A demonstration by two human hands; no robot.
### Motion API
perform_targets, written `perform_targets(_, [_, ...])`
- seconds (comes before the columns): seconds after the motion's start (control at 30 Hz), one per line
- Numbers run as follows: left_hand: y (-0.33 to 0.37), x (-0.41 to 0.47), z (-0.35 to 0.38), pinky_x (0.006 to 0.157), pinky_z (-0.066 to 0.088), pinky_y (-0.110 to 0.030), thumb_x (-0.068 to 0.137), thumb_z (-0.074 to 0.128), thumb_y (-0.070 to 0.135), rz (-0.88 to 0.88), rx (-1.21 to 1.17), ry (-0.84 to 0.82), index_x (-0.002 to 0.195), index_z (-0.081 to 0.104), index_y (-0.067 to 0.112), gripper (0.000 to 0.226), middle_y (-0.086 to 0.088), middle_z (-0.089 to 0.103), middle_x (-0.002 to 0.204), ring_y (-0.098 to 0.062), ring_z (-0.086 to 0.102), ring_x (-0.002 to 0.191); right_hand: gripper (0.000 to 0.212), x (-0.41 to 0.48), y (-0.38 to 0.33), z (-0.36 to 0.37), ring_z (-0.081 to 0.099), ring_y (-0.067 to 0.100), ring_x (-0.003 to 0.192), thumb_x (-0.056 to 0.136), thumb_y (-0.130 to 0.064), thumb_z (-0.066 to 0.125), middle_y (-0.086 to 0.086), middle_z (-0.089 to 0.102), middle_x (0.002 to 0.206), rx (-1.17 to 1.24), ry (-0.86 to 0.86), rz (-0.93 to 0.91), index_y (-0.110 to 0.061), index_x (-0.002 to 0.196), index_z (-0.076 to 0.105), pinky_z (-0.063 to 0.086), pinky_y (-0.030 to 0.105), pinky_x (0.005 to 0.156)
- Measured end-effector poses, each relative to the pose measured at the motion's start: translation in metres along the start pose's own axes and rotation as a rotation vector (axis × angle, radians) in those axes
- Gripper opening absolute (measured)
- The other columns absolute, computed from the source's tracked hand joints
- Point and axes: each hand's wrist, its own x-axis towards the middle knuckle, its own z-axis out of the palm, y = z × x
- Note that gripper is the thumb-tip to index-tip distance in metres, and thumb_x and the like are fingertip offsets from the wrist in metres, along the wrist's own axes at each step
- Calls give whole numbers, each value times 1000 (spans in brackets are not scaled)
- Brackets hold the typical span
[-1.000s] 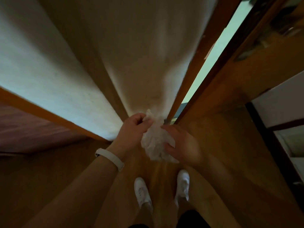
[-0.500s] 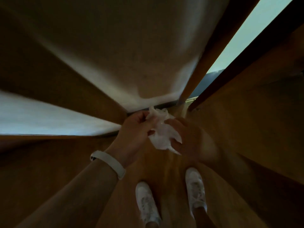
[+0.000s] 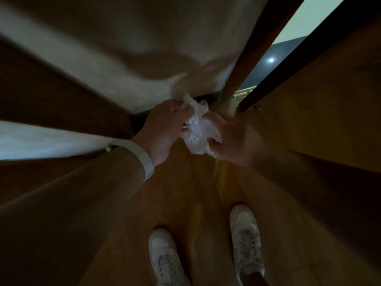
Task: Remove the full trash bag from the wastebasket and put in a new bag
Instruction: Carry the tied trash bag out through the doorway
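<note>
A crumpled, thin, translucent white plastic bag [image 3: 196, 129] hangs in front of me at about waist height. My left hand [image 3: 165, 129], with a white band on its wrist, pinches the bag's upper left part. My right hand [image 3: 228, 139] grips its right side and lower end. Both hands are close together, with the bag bunched between them. No wastebasket shows in the head view.
I stand on a wooden floor [image 3: 198, 203] in a dim, narrow spot, my white shoes [image 3: 245, 234] below. A pale wall [image 3: 127, 58] rises ahead, a wooden door frame [image 3: 253, 50] and a gap to a brighter room at upper right, and wood panelling [image 3: 321, 112] on the right.
The view has tilted down and turned while I walk; my feet have stepped forward. Both hands keep hold of the bag, which looks more bunched up now.
</note>
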Motion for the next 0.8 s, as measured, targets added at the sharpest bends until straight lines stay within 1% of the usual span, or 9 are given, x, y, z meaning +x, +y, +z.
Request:
perform_targets(0.07, [-2,11,7,88,55,-33,97,57,19,4,-27,27,86,66,20,13,6,68,82,-7,64,81,60,8,10,6,59,19,102,91,-33,57,2,45,140,-27,11,-13,-24,143,31,51,27,67])
perform_targets(0.13, [-4,22,14,85,56,-33,96,57,19,22,-17,73,79,63,22,18,11,66,69,-3,63,69,62,15,18,9,59,22,105,90,-34,58,3,44,141,-73,13,-21,-24,144,29,54,30,71])
perform_targets(0.27, [-9,37,17,85,56,-34,94,57,23,35,158,122,84,61,28,12,3,64,93,-15,64,90,69,24,23,7,56,24,112,89,-38,59,4,36,147,-185,-72,25,-26,147,22,56,34,75])
perform_targets(0.37, [-8,37,12,81,54,-33,96,56,26,47,285,123,86,63,28,12,-1,66,96,-17,64,91,63,23,22,-3,55,23,113,89,-39,57,3,42,140,-172,-67,5,-25,144,29,55,35,77])
perform_targets(0.43, [-6,32,7,77,52,-27,97,55,27,84,338,113,91,62,29,10,2,67,99,-11,62,90,57,21,21,-12,57,21,108,89,-40,54,1,48,134,-181,-38,-23,-25,141,36,55,35,75])
perform_targets(0.47, [-5,30,5,74,50,-20,97,55,26,100,365,102,99,62,28,7,4,66,104,-8,61,92,53,19,20,-18,58,21,105,89,-40,53,1,50,131,-189,-23,-35,-23,138,39,56,35,73])
perform_targets(0.53, [-3,24,0,75,45,-12,97,55,22,124,419,78,117,59,22,21,4,63,113,-8,60,100,47,14,17,-29,60,21,99,89,-38,53,3,55,123,-192,14,-57,-19,132,48,55,35,70])
perform_targets(0.67, [16,1,-1,91,41,-21,97,54,23,176,538,78,134,51,19,37,5,55,124,-8,51,110,40,-5,9,-55,62,22,84,88,-39,48,6,62,107,-182,94,-105,-14,117,59,54,35,60])
perform_targets(0.8, [44,-47,-5,88,35,-20,98,51,20,381,773,51,133,53,19,35,8,51,119,-5,47,106,42,-24,-14,-93,61,21,80,87,-43,41,4,63,102,-148,106,-88,-14,108,63,53,35,58])
